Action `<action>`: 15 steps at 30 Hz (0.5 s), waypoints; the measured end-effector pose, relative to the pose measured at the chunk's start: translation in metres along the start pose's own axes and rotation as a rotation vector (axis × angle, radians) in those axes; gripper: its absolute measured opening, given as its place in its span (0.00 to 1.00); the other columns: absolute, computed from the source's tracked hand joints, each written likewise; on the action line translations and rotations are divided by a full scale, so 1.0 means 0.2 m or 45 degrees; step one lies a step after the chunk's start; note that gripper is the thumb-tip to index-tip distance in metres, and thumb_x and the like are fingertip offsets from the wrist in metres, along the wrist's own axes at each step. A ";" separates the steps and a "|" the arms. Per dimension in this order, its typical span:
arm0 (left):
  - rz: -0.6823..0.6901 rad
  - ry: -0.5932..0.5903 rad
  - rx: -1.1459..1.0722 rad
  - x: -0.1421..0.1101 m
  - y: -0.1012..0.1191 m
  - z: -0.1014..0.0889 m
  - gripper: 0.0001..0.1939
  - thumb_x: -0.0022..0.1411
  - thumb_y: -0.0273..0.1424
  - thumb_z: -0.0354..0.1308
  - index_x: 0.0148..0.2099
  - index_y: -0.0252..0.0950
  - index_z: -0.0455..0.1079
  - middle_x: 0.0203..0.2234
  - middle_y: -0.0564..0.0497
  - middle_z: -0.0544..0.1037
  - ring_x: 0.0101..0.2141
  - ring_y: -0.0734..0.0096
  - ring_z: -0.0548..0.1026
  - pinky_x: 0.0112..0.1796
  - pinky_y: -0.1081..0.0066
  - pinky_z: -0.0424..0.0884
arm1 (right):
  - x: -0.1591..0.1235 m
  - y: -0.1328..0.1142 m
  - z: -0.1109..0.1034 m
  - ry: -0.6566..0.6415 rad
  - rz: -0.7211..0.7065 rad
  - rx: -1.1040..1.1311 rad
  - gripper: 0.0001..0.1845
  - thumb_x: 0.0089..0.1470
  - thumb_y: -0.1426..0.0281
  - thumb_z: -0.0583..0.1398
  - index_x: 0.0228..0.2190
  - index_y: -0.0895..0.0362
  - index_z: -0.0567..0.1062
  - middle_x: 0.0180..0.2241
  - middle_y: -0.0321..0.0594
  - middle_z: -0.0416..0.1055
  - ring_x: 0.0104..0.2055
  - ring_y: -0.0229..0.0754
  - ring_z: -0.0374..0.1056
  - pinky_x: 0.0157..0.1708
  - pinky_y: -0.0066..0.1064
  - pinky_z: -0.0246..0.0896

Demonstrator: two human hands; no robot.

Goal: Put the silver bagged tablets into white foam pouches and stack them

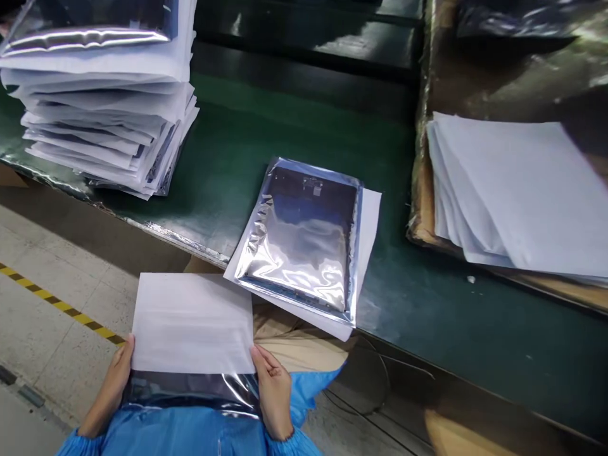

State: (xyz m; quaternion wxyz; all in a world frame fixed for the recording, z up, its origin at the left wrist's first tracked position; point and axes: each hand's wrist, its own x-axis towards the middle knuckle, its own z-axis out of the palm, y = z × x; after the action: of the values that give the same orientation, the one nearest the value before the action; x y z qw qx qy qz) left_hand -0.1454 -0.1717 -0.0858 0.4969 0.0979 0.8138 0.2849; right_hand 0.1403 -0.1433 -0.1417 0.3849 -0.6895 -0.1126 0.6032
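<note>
Over my lap a white sheet (192, 323) lies on a shiny dark plastic bag (190, 387), whose near part sticks out below the sheet. My left hand (121, 367) grips the left edge, thumb on top. On the right edge, my right hand (274, 383) pinches the sheet and bag, its fingers curled. How far the sheet and bag overlap is hidden. Just beyond my hands, a silvery sealed bag with a flat dark panel inside (304, 234) rests on another white sheet (369, 221), which overhangs the table edge.
A tall stack of white sheets and bagged panels (109, 120) stands at the left on the green table (294, 114). To the right, loose white sheets (532, 196) lie on a worn brown board or box (420, 209). Yellow-black tape (57, 303) marks the floor; cables (361, 415) hang below the table.
</note>
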 end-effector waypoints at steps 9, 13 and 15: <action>-0.233 0.085 0.124 -0.06 -0.14 -0.16 0.24 0.47 0.54 0.62 0.31 0.37 0.74 0.42 0.42 0.79 0.58 0.46 0.64 0.60 0.58 0.56 | -0.13 0.02 -0.18 -0.324 -0.010 -0.267 0.24 0.44 0.51 0.66 0.33 0.60 0.79 0.34 0.46 0.77 0.36 0.48 0.73 0.40 0.35 0.68; -0.120 -0.292 -0.239 0.13 0.02 -0.04 0.37 0.43 0.61 0.60 0.41 0.33 0.74 0.42 0.40 0.79 0.52 0.48 0.71 0.54 0.58 0.66 | 0.02 -0.06 -0.12 -0.300 -0.096 -0.261 0.26 0.44 0.50 0.65 0.36 0.59 0.79 0.39 0.46 0.77 0.43 0.50 0.71 0.43 0.36 0.66; -0.115 -0.388 -0.420 0.22 0.12 0.04 0.38 0.45 0.59 0.61 0.45 0.31 0.73 0.40 0.40 0.80 0.47 0.51 0.75 0.48 0.61 0.71 | 0.12 -0.11 -0.05 -0.245 -0.139 -0.187 0.27 0.44 0.50 0.65 0.38 0.59 0.79 0.41 0.46 0.76 0.46 0.51 0.70 0.46 0.39 0.65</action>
State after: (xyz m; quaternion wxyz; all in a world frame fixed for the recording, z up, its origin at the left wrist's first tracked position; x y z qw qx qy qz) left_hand -0.1626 -0.1286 -0.1083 0.6356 0.0208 0.6754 0.3734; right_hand 0.1627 -0.1166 -0.1456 0.3529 -0.6475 -0.2304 0.6349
